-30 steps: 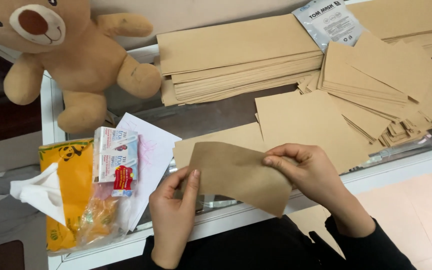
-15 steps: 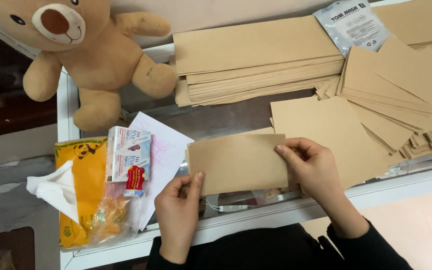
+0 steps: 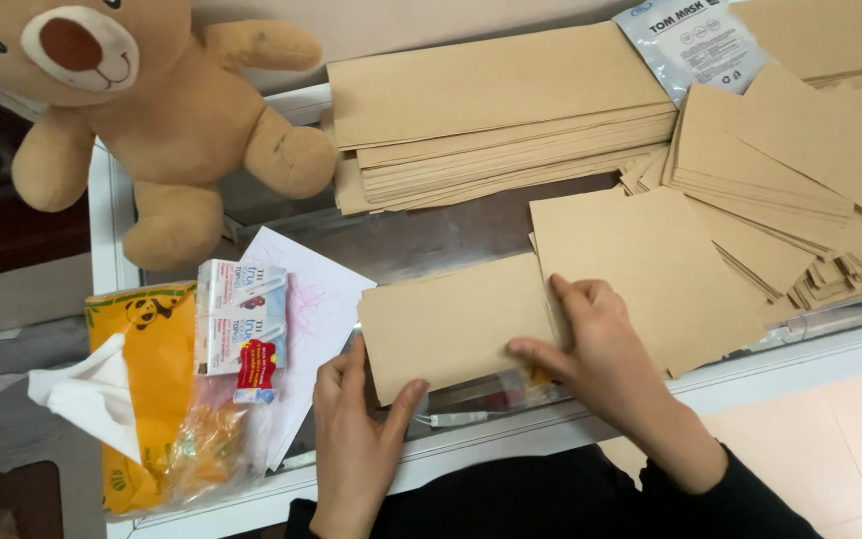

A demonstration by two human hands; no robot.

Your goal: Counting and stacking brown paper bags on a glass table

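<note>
The left hand (image 3: 356,439) pinches the lower left corner of a folded brown sheet (image 3: 451,324) between thumb and fingers. The right hand (image 3: 591,344) lies flat on its right end, fingers spread, pressing it on the glass table (image 3: 431,235). Just right lies a loose pile (image 3: 780,190) of such sheets, behind it a neat stack (image 3: 496,110). At left are a white paper (image 3: 316,309), small cartons (image 3: 241,314), a tissue pack (image 3: 147,389) and a teddy bear (image 3: 142,110).
</note>
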